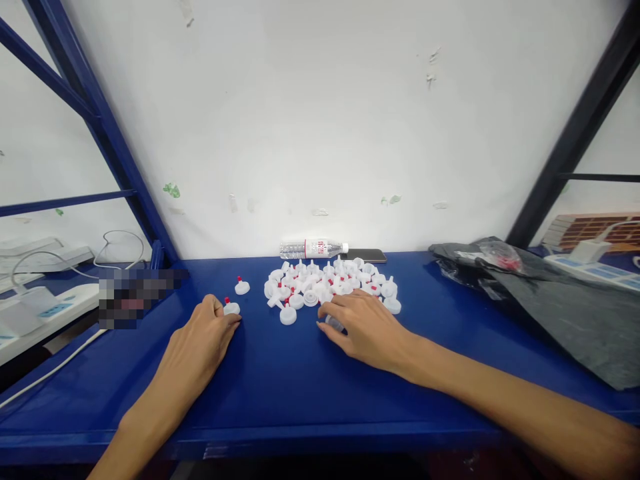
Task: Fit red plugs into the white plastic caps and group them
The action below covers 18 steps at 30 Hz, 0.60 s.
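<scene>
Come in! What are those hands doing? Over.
Left hand pinching red-tipped cap. Right hand gripping pale cap beside cap pile. Bottle behind, not in the way.

Clear bottle [300,249] by dark phone [370,255], black bag [555,310]

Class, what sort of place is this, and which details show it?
Probably a workshop: a blue worktable, a pile of white caps on it, and a power strip at left.
</scene>
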{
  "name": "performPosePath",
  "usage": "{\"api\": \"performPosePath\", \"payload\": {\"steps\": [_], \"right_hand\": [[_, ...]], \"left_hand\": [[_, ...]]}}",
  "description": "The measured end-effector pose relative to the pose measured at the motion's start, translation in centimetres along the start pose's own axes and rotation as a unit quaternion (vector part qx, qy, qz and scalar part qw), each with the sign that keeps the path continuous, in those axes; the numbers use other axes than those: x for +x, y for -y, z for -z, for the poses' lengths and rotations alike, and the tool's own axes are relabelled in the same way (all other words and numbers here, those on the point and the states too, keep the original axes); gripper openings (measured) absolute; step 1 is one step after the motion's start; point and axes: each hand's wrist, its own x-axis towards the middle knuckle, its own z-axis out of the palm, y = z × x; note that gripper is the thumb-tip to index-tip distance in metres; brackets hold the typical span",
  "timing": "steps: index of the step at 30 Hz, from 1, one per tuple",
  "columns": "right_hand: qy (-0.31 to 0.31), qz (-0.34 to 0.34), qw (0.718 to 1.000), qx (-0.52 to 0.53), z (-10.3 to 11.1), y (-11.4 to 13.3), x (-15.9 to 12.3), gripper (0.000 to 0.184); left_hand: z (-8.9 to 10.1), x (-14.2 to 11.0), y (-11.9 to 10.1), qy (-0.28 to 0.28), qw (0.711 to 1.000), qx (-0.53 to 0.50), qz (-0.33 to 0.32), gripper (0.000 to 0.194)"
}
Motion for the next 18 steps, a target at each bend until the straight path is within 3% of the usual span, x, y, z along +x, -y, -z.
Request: {"api": "performPosePath", "payload": {"steps": [4, 10, 18], "right_hand": [[-0.002, 0.001, 1.000, -0.001, 0.0, 0.0, 0.0, 0.020], [0.000, 0.001, 1.000, 0.001, -0.1, 0.0, 0.0, 0.020], [0.001, 0.000, 1.000, 0.006, -0.1, 0.0, -0.1, 0.020]], "left_hand": [[0.5, -0.3, 0.6, -0.045, 0.998, -0.034, 0.011, 0.041], [2.4, -0.9, 3.5, -0.126, 0.984, -0.107, 0.063, 0.036], [2.2, -0.4, 3.4, -0.081, 0.978, -0.187, 0.052, 0.034]]}}
